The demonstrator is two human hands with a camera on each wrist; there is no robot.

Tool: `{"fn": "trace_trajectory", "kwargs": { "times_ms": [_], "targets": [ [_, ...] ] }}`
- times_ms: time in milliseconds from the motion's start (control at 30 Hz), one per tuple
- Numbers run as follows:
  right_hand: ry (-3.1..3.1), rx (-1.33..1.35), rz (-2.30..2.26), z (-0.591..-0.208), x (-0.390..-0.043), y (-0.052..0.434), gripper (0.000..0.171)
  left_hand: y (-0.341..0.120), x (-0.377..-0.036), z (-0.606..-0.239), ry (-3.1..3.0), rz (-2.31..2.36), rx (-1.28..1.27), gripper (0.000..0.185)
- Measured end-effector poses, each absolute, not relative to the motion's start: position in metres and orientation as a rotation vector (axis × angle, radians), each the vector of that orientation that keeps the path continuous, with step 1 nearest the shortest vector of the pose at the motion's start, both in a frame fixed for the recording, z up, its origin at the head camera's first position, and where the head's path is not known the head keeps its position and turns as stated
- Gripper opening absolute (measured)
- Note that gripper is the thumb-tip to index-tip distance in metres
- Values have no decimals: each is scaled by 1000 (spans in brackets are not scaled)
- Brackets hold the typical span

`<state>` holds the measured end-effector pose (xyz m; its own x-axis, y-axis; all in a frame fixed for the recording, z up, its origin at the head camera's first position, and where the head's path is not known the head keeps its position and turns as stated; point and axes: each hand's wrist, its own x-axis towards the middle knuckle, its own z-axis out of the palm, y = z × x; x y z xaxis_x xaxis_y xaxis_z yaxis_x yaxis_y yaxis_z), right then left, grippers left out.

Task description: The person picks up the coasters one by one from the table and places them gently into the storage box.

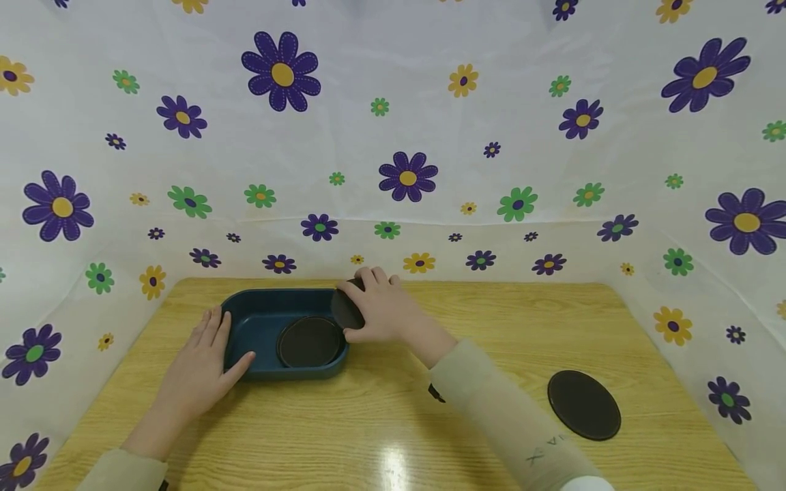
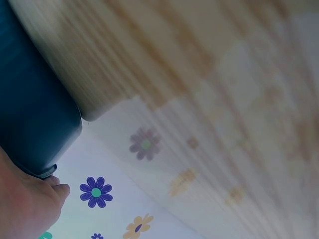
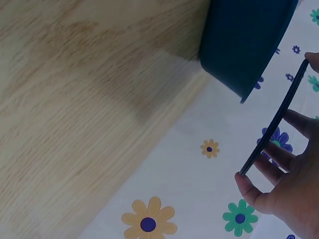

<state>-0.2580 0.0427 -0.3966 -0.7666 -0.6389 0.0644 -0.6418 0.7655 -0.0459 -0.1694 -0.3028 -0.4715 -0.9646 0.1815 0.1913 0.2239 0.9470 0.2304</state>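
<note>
A dark blue rectangular bin (image 1: 252, 374) with rounded corners stands on the left part of the table. Inside it, toward its right end, lies a round black coaster (image 1: 309, 342). My right hand (image 1: 382, 307) grips a second black coaster (image 1: 347, 308) by its edges, tilted over the bin's right end; the right wrist view shows this coaster (image 3: 274, 119) edge-on between thumb and fingers. My left hand (image 1: 199, 368) rests on the bin's left rim, fingers extended along it and thumb reaching over the front rim. A third black coaster (image 1: 584, 405) lies flat on the table at the right.
The wooden table (image 1: 344, 436) has a light, glossy surface. A white cloth (image 1: 344, 136) printed with purple, green and orange flowers rises behind it and along both sides. My right sleeve (image 1: 503, 416) crosses the table between the bin and the third coaster.
</note>
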Motion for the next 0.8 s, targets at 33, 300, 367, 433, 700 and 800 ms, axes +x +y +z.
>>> {"fn": "trace_trajectory", "kwargs": {
  "times_ms": [33, 300, 367, 433, 700, 800],
  "targets": [
    [-2914, 1065, 96, -397, -257, 40, 82, -303, -169, -472, -2932, -375, -309, 97],
    [-2916, 1131, 57, -405, -253, 18, 83, -303, -170, -472, -2925, -374, -325, 96],
    [-2911, 1149, 39, -406, -252, 14, 83, -303, -170, -472, -2926, -371, -328, 96],
    [-2906, 1168, 16, -408, -251, 9, 84, -303, -170, -472, -2927, -373, -329, 96],
    [-2873, 1208, -64, -412, -248, -4, 84, -303, -170, -471, -2918, -370, -328, 96],
    [-2850, 1216, -77, -414, -248, -9, 84, -304, -170, -473, -2916, -368, -329, 96]
  ]
}}
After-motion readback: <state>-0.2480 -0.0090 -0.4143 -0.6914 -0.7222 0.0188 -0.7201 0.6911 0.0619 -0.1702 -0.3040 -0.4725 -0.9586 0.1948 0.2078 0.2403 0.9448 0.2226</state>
